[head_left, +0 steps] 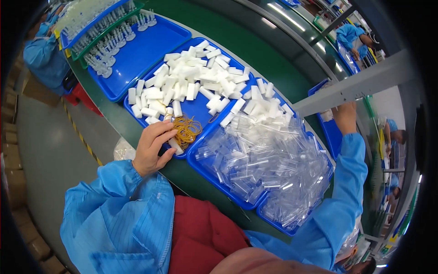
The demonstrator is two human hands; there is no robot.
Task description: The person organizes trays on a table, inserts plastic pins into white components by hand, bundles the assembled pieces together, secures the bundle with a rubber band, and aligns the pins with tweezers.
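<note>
My left hand (154, 145) rests at the near edge of a blue tray (197, 108), fingers apart and slightly bent. Its fingertips lie beside a loose bundle of tan rubber bands (189, 131), and a white block (175, 146) shows just under them. White foam-like blocks (189, 75) are heaped across the same tray. On the far right, my right hand (346, 116) reaches over another blue tray (331, 132). A grey metal bar hides its fingers, so what it touches there cannot be seen.
Clear plastic sleeves (269, 164) and more white blocks fill the middle tray. Clear pieces with stems (112, 52) stand in stacked trays at the far left. The grey metal bar (356, 89) slants across the right. Co-workers in blue (44, 59) sit nearby.
</note>
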